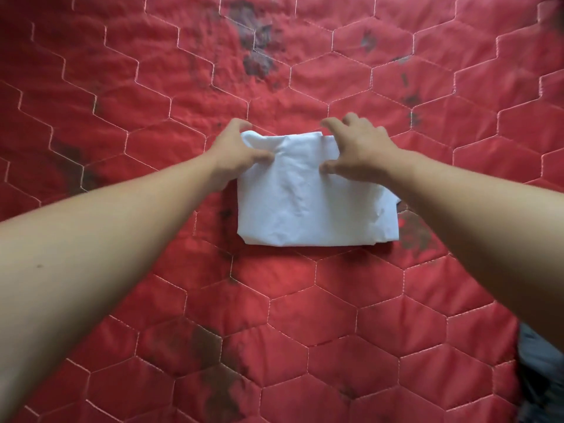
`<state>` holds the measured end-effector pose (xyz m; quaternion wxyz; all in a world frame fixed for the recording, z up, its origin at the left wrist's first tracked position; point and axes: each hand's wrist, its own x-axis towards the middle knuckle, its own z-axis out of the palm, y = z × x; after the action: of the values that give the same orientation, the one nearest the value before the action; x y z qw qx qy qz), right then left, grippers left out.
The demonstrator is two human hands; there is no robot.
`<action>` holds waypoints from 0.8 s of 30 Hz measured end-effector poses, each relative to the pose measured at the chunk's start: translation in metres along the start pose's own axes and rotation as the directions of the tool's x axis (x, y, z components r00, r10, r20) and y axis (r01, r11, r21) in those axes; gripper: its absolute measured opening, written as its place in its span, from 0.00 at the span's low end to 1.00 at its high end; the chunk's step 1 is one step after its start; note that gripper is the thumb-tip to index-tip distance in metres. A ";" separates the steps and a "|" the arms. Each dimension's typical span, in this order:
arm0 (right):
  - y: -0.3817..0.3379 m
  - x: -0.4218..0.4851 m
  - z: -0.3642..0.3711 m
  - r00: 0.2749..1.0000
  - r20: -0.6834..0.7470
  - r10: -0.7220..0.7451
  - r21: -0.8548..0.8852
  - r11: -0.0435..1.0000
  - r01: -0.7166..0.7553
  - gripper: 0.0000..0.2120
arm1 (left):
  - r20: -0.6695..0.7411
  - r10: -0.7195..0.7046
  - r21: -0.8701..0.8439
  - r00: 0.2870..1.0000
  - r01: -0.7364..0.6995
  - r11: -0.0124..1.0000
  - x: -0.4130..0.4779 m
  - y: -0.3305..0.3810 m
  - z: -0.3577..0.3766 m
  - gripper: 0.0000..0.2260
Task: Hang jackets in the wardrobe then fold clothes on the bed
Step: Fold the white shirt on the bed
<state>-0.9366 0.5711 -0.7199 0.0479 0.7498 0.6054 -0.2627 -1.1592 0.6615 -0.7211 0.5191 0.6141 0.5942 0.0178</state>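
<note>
**Head view: two hands on the far edge of a folded white garment**

The left hand [235, 151] reaches in from the lower left on a bare forearm. Its fingers curl round the far left corner of the folded white garment [305, 209], and its thumb presses down on the top layer, so it grips that corner. The garment lies flat near the middle of the red quilted bedcover [137, 87], which is stitched in pale hexagons and marked with dark blotches. It is folded into a compact rectangle whose long axis runs left to right across the view, with its short sides pointing away from and toward the person. The right hand [357, 151] arches over the far right corner, fingers bent past the edge and thumb on the cloth, pinching it. A patch of grey-blue fabric [537, 361] shows at the lower right edge.
</note>
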 end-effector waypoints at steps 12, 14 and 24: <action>-0.012 -0.053 -0.027 0.868 0.494 0.062 0.101 0.987 -0.128 0.15 | 0.419 0.066 0.014 0.906 -0.079 0.997 -0.067 0.014 -0.034 0.13; -0.014 -0.070 -0.036 0.862 0.505 0.042 0.196 0.967 -0.162 0.13 | 0.394 0.081 -0.054 0.916 -0.065 0.996 -0.085 0.010 -0.044 0.13; -0.054 -0.118 -0.069 0.939 -0.288 -0.189 0.027 0.978 0.205 0.07 | 0.028 0.713 0.331 0.701 -0.679 0.655 -0.137 0.014 -0.086 0.14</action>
<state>-0.9790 0.5082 -0.5946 -0.0870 0.7165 0.6702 -0.1730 -1.2445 0.6156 -0.5905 0.3351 0.8676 0.3345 0.1519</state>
